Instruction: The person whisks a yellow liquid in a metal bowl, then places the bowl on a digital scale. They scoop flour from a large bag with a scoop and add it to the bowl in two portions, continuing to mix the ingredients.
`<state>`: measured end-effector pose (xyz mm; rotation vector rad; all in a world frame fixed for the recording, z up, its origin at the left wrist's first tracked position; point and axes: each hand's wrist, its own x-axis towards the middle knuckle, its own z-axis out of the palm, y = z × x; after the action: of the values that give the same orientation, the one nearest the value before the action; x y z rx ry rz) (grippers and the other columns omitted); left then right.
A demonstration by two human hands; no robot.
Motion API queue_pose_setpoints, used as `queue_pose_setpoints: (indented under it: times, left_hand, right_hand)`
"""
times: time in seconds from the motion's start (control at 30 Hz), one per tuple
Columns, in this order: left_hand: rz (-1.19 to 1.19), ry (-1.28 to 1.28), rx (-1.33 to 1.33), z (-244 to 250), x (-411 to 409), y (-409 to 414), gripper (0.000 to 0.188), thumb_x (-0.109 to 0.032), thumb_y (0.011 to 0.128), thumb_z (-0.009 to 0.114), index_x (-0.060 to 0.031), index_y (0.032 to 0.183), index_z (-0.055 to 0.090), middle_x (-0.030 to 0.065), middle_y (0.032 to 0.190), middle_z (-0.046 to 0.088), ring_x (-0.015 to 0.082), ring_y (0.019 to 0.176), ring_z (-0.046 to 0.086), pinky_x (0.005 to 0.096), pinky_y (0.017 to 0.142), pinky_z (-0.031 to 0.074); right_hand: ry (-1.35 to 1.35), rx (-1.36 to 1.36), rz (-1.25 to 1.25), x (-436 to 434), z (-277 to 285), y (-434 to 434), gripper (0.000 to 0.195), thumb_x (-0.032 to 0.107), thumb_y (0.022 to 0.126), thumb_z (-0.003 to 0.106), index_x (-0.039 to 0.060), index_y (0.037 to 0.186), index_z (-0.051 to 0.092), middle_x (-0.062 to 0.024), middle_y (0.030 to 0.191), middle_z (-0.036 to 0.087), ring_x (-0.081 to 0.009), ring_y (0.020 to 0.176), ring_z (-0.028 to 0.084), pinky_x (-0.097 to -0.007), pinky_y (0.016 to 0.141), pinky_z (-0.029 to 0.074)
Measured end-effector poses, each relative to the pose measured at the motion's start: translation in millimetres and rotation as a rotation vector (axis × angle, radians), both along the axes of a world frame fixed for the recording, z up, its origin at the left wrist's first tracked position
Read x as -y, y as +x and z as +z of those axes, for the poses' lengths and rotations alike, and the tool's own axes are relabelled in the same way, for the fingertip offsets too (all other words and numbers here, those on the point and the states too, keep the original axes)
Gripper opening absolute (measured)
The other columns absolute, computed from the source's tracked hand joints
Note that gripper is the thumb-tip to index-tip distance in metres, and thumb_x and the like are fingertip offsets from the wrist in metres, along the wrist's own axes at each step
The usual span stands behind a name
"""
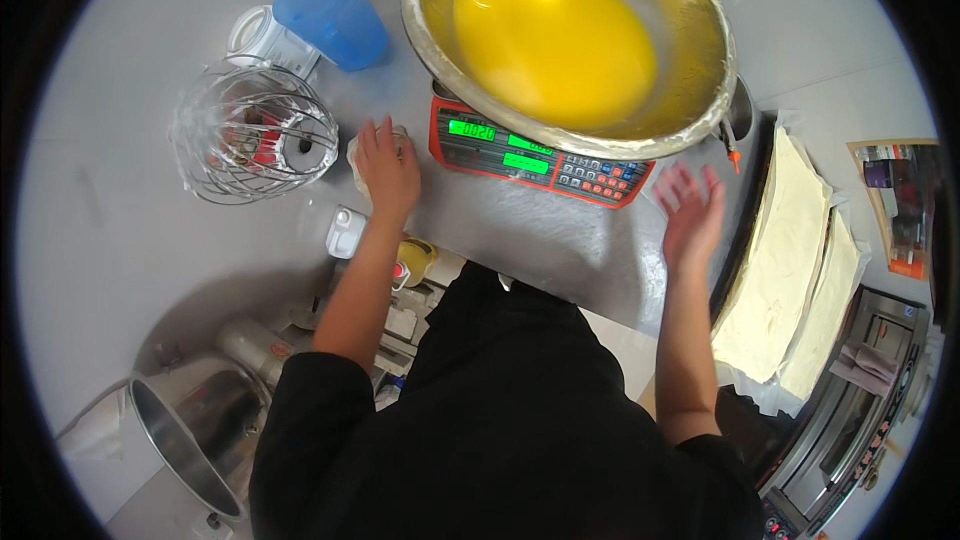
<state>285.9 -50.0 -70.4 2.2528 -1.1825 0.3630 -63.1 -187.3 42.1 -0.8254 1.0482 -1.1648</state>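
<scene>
My left hand (388, 172) is over a crumpled pale cloth (358, 165) on the steel table, its fingers curled onto it. My right hand (688, 221) is raised with fingers spread and holds nothing; it is slightly blurred. Between the two hands stands a red and black digital scale (487, 154) with lit green displays. A large steel mixing bowl (724, 82), its rim smeared with cream-coloured residue, covers the scale's platform. Yellow liquid (555, 52) pools inside the bowl.
Left are a wire whisk attachment (255, 131) with white residue, a blue plastic jug (330, 11) and a white plastic container (262, 37). Pale cream-coloured sheets (780, 255) on paper lie right, near an oven (855, 412). An empty steel bowl (187, 427) sits lower left.
</scene>
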Motion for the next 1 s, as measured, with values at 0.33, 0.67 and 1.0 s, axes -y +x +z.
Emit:
queue_pose_setpoints:
  times: [0.33, 0.67, 1.0]
  left_hand:
    - [0.022, -0.236, -1.093, 44.3, -38.8, -61.5, 0.031, -0.021, 0.087, 0.053, -0.0026, 0.113, 0.049, 0.0135, 0.1, 0.055, 0.0235, 0.091, 0.052, 0.0319, 0.079, 0.041]
    - [-0.404, -0.438, -1.144, 152.7, -96.7, -199.7, 0.043, -0.024, 0.086, 0.053, 0.0027, 0.12, 0.046, 0.0107, 0.113, 0.053, 0.0167, 0.103, 0.05, 0.0287, 0.09, 0.038]
    - [-0.198, -0.542, -1.015, 159.2, -109.7, -243.9, 0.026, -0.02, 0.092, 0.042, 0.0019, 0.092, 0.056, 0.0074, 0.084, 0.06, 0.0122, 0.076, 0.056, 0.025, 0.069, 0.045]
  right_hand:
    - [0.328, -0.124, 0.881, -100.2, -35.3, 79.2, 0.044, 0.036, 0.091, 0.044, 0.0059, 0.122, 0.039, -0.0107, 0.096, 0.059, -0.0177, 0.074, 0.06, -0.0299, 0.065, 0.049]
    - [0.289, 0.382, 1.165, -154.0, 9.8, 74.2, 0.027, 0.022, 0.092, 0.042, 0.0066, 0.113, 0.049, -0.0031, 0.102, 0.055, -0.0124, 0.091, 0.054, -0.0265, 0.079, 0.045]
    - [-0.462, -0.006, 0.807, -190.5, -0.6, 44.9, 0.022, 0.016, 0.088, 0.048, 0.0023, 0.103, 0.057, -0.0109, 0.091, 0.06, -0.0202, 0.079, 0.059, -0.0316, 0.072, 0.046]
